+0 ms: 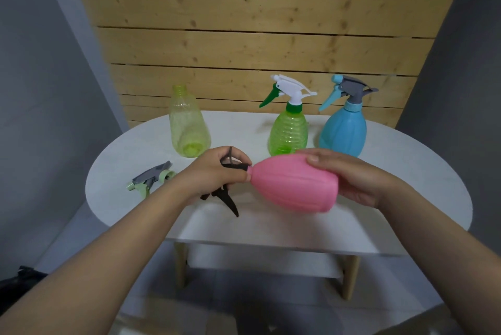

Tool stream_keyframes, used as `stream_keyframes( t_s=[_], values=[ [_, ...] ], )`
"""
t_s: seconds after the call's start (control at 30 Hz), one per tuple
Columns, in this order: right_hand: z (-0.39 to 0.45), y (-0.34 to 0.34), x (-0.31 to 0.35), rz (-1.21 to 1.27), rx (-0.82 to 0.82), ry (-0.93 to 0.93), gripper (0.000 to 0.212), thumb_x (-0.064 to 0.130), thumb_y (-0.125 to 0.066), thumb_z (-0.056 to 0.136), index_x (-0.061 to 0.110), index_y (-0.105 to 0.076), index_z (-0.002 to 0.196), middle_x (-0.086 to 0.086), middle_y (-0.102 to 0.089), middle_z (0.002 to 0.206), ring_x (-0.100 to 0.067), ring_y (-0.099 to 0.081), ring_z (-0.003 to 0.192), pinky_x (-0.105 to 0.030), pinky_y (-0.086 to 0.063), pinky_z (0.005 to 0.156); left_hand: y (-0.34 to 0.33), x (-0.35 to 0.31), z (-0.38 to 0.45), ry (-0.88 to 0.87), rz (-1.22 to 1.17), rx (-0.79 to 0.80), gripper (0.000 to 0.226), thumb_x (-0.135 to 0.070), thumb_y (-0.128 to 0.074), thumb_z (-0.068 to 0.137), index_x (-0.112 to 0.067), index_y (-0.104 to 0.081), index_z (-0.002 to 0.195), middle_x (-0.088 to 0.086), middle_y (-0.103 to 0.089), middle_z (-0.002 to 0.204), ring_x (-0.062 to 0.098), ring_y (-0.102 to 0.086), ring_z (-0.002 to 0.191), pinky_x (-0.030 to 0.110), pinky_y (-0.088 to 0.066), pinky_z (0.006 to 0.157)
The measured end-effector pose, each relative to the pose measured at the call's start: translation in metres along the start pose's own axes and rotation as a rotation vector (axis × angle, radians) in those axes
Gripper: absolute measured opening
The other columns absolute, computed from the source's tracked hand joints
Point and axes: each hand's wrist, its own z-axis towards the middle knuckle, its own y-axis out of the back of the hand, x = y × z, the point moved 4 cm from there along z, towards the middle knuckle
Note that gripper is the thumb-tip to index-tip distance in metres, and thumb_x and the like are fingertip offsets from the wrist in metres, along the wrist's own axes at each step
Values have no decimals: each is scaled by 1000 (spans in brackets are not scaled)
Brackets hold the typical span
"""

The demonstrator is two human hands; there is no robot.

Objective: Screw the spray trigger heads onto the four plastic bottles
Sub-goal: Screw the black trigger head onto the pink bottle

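Gripping the ribbed pink plastic bottle (295,183) sideways, the right hand (349,175) steadied it while the left hand (217,169) clasped its black trigger head (227,196); behind it, two bottles stood capped, one yellow-green bottle (188,123) open.

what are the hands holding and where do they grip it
The right hand grips the pink bottle around its wide base end. The left hand grips the black spray head at the bottle's neck.
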Motion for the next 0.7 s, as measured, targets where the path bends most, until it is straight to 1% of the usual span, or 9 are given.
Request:
stream_keyframes(
  t_s=[0.1, 0.2, 0.27, 0.33, 0.4, 0.47, 0.53, 0.6, 0.7],
  values=[
    [0, 5, 4, 68, -47, 78, 69, 5, -74, 66, 24, -49, 127, -11, -54, 128, -28, -60, 111, -32, -57, 77, 11, 6, 3, 51, -86, -77, 20, -9, -73, 67, -22, -66, 82, -8, -58, 48, 10, -48, 44, 18, -35, 40],
    [-1, 6, 6, -1, -65, 170, 72, -4, -77, 61, 29, -49, 119, -8, -54, 124, -21, -60, 106, -26, -56, 71, 16, 9, 3, 53, -101, -81, 28, -22, -76, 58, -23, -66, 85, -5, -58, 52, 13, -50, 49, 22, -36, 44],
    [-2, 6, 6, -32, -91, 186, 63, 11, -77, 64, 28, -51, 119, -7, -58, 123, -21, -64, 103, -29, -57, 72, 16, 9, 1, 13, -82, -52, 32, -22, -77, 60, -23, -65, 89, -9, -62, 58, 12, -53, 52, 22, -39, 45],
    [-3, 7, 6, -83, -143, 171, 56, 34, -70, 67, 26, -55, 120, -9, -65, 113, -25, -70, 92, -33, -59, 69, 14, 7, -1, -48, -83, -6, 28, -12, -77, 68, -21, -64, 91, -15, -69, 70, 5, -57, 55, 18, -44, 48],
    [-4, 7, 5, -217, -196, 146, 61, 58, -60, 69, 23, -58, 119, -13, -71, 100, -30, -72, 81, -34, -58, 61, 13, 6, -2, -82, -72, 10, 26, -6, -75, 71, -23, -65, 89, -17, -70, 75, 2, -59, 57, 15, -47, 53],
    [-4, 6, 2, -317, -201, 103, 71, 72, -50, 68, 21, -61, 116, -14, -75, 86, -30, -73, 74, -33, -57, 58, 12, 5, -3, -94, -44, -4, 28, -7, -77, 70, -28, -66, 85, -15, -69, 75, 1, -59, 59, 15, -48, 55],
    [-2, 5, -3, -306, -204, 58, 72, 75, -46, 69, 20, -64, 113, -14, -76, 84, -30, -73, 75, -35, -59, 62, 12, 5, -4, -102, -14, -20, 28, -10, -79, 69, -31, -67, 83, -8, -68, 82, 3, -60, 63, 18, -49, 59],
    [-1, 6, -5, -225, -198, 43, 66, 69, -48, 74, 20, -65, 114, -15, -75, 95, -31, -73, 84, -41, -60, 74, 13, 7, -4, -102, -8, -24, 27, -12, -79, 68, -29, -67, 84, -1, -67, 88, 4, -61, 68, 20, -49, 63],
    [0, 3, -5, -102, -127, 66, 52, 58, -49, 81, 24, -62, 117, -14, -72, 110, -28, -70, 98, -43, -59, 81, 13, 8, -2, -92, -11, -43, 27, -13, -80, 67, -28, -67, 86, 0, -68, 88, 4, -61, 66, 18, -49, 60]
  ],
)
